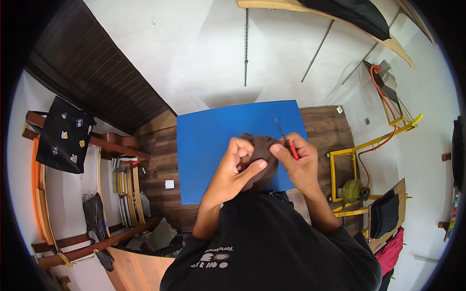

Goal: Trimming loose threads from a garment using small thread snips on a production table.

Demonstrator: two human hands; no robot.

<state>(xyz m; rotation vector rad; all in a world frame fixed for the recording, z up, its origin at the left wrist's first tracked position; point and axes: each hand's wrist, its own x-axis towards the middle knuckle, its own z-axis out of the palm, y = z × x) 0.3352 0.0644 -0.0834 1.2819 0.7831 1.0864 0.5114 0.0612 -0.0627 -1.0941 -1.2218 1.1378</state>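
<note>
Between both hands, close to my chest, is a piece of dark brown fabric (263, 152), bunched and folded. My left hand (236, 169) grips its left side, the thumb lying across the front. At its upper right edge, my right hand (296, 156) pinches the cloth between thumb and finger. That same hand also holds a slim tool with a red handle (293, 150), its thin blurred tip pointing up and away; the exact kind of tool cannot be told. Beneath the hands lies a blue tabletop (204, 152).
A yellow metal frame (332, 178) with a gas cylinder (352, 191) and orange hose stands right. Folded black cloth (384, 216) rests on a board nearby. At left are a printed black bag (67, 134) and wooden racks (120, 143). A wooden shelf (269, 4) juts from the wall ahead.
</note>
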